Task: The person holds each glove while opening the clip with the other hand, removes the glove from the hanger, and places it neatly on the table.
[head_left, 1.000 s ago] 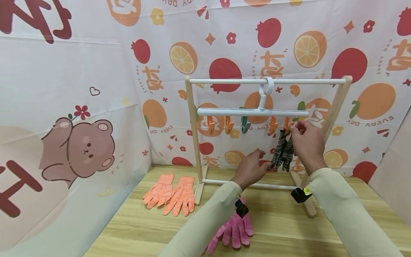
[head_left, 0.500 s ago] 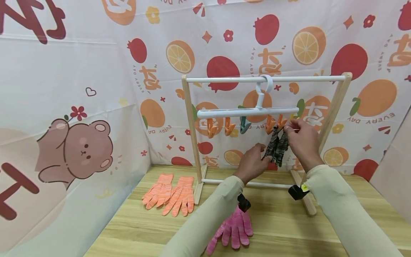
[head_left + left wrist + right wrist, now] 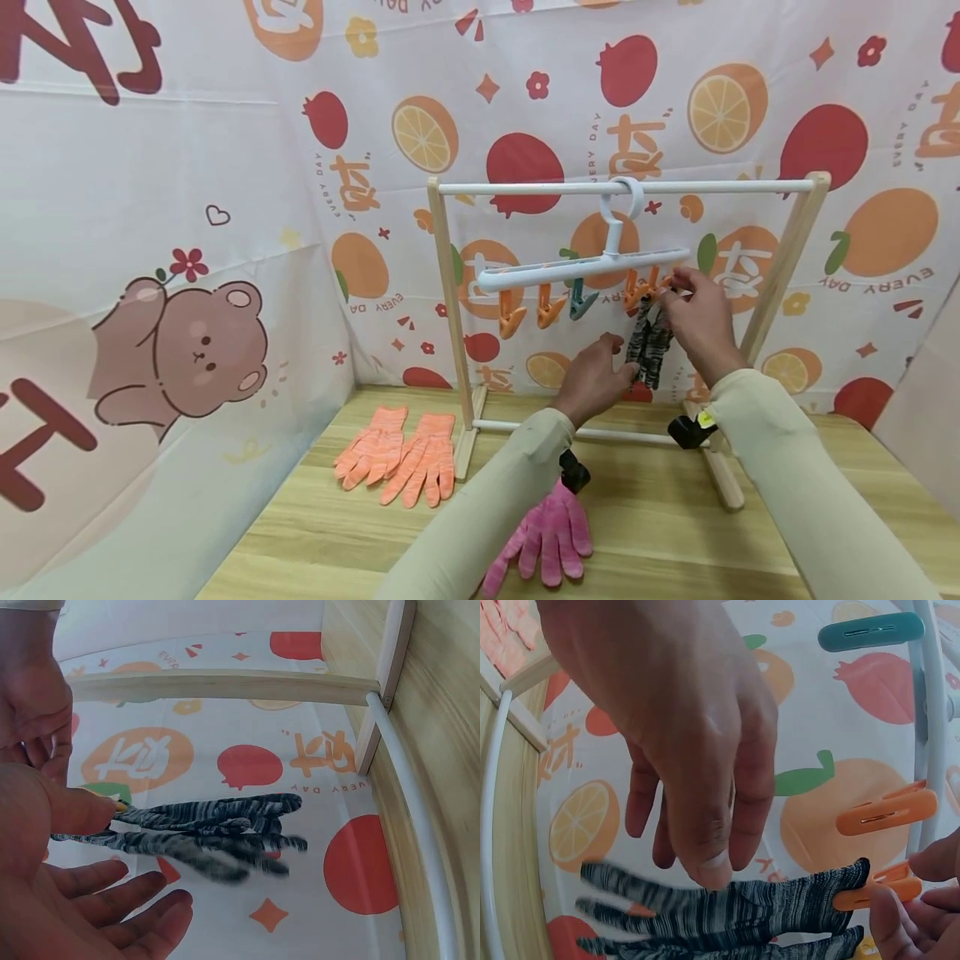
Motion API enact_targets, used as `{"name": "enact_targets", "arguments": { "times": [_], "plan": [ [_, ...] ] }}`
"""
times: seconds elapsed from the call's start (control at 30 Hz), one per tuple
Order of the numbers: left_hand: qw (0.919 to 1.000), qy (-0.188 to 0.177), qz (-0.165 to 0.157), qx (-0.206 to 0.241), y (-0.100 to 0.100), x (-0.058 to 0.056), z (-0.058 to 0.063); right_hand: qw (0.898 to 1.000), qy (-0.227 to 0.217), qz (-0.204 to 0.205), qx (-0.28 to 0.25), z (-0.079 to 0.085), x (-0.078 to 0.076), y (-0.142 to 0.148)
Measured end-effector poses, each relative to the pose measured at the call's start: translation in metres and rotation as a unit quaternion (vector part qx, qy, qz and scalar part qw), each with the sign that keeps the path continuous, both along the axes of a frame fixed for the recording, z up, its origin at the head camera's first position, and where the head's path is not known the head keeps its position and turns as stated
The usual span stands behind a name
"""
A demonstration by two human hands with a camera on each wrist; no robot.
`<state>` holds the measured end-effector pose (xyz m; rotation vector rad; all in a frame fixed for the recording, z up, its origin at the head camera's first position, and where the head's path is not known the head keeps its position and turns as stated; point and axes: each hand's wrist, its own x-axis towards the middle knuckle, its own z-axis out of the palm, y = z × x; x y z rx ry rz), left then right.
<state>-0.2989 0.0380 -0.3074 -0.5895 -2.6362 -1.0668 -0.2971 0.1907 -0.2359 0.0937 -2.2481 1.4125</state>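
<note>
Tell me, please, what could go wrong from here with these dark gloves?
First, the orange clip that the right hand pinches seems to overlap only the end of the dark glove, so the glove might slip on release. Second, the white hanger hangs by a single hook and looks slanted, so pulling could swing it or slide it along the top rail. Third, the left hand is close to this glove and might tug it.

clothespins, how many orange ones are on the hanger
4: two orange clothespins left of the teal clothespin, two more right of it, the outermost pinched by the right hand. Others could be hidden.
</note>
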Motion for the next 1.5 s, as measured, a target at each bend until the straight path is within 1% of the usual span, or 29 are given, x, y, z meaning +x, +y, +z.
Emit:
{"name": "enact_targets", "arguments": {
  "times": [0.17, 0.4, 0.53, 0.7, 0.87, 1.0, 1.17, 1.27, 1.33, 1.4, 1.5],
  "plan": [
    [0.9999, 0.01, 0.006, 0.01, 0.0, -0.003, 0.001, 1.0, 0.004, -0.014, -0.012, -0.001, -0.001, -0.003],
    [0.9995, 0.023, 0.019, 0.01, 0.004, -0.006, 0.003, 1.0, -0.006, -0.01, -0.02, -0.003, 0.004, -0.003],
    [0.9987, 0.041, 0.029, 0.013, 0.008, -0.009, 0.004, 1.0, -0.009, -0.007, -0.028, -0.005, 0.007, -0.003],
    [0.997, 0.056, 0.044, 0.033, 0.01, -0.009, 0.007, 0.999, -0.005, -0.001, -0.031, -0.005, 0.013, -0.003],
    [0.996, 0.049, 0.051, 0.054, 0.011, -0.006, 0.008, 0.999, -0.007, 0.007, -0.052, -0.005, 0.017, -0.002],
    [0.9961, 0.041, 0.043, 0.065, 0.013, -0.004, 0.008, 0.996, -0.007, 0.035, -0.087, -0.005, 0.019, -0.001],
    [0.9953, 0.046, 0.033, 0.079, 0.012, -0.002, 0.009, 0.991, -0.02, 0.074, -0.113, -0.004, 0.022, -0.001],
    [0.9948, 0.045, 0.022, 0.088, 0.01, 0.0, 0.01, 0.99, -0.035, 0.092, -0.105, -0.004, 0.023, 0.002],
    [0.9947, 0.044, 0.014, 0.092, 0.008, 0.001, 0.009, 0.989, -0.041, 0.11, -0.091, -0.004, 0.023, 0.005],
    [0.9944, 0.042, 0.008, 0.097, 0.007, 0.002, 0.009, 0.988, -0.044, 0.126, -0.08, -0.005, 0.023, 0.007],
    [0.9938, 0.042, 0.005, 0.103, 0.005, 0.004, 0.008, 0.986, -0.044, 0.143, -0.079, -0.006, 0.023, 0.009]
  ]
}}
